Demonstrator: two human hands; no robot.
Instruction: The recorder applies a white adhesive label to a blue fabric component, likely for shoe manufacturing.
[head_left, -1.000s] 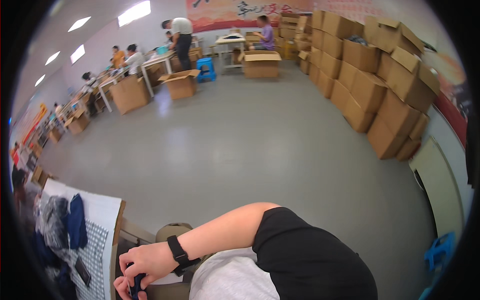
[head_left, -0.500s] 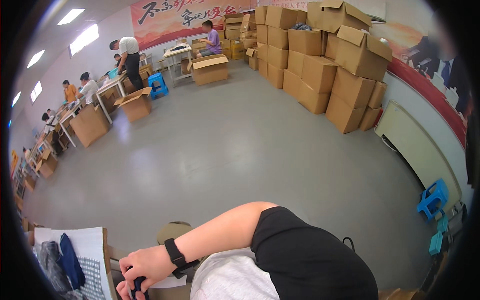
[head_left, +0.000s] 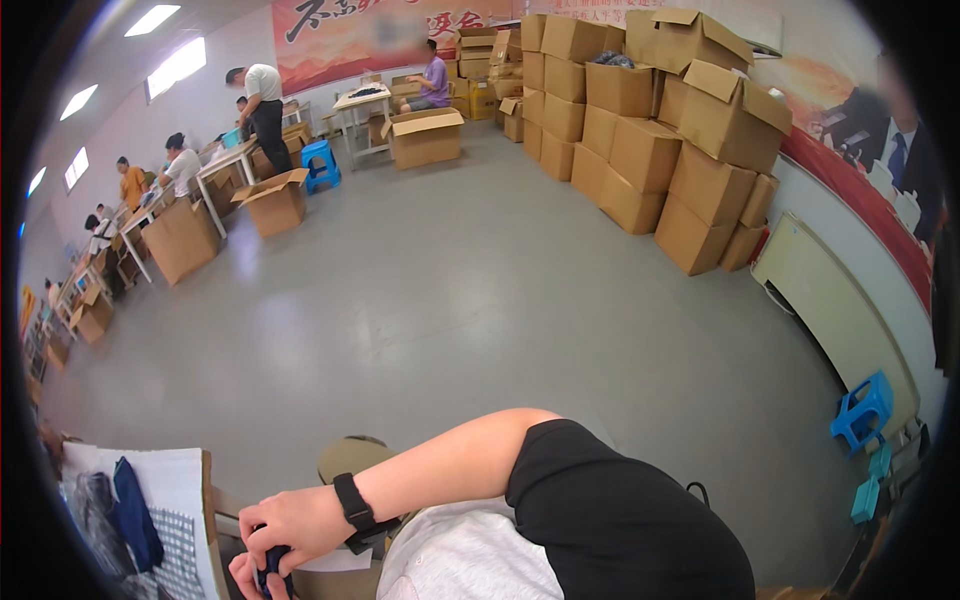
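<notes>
At the lower left, my right hand [head_left: 292,524] reaches across with bent fingers closed on a small dark navy bundle [head_left: 272,566]. The kind of bundle cannot be made out. Just below, my left hand [head_left: 243,574] shows only in part at the lower edge, its fingers pressed against the same bundle. A black band [head_left: 353,503] circles my right wrist. Beside my hands stands a cardboard box with a white inside [head_left: 185,462]. Navy cloth [head_left: 138,515], a blue-and-white checked cloth [head_left: 178,545] and grey plastic-wrapped stuff [head_left: 98,515] lie in or against it.
Stacked cardboard boxes [head_left: 640,150] line the far right wall. A pale folded panel [head_left: 840,300] leans there near a blue stool [head_left: 862,410]. People work at white tables [head_left: 228,160] on the left, with open boxes [head_left: 272,203] and another blue stool [head_left: 320,165].
The view has shifted slightly, so the room sits a little differently. My hands stay on the navy bundle, with small finger movement.
</notes>
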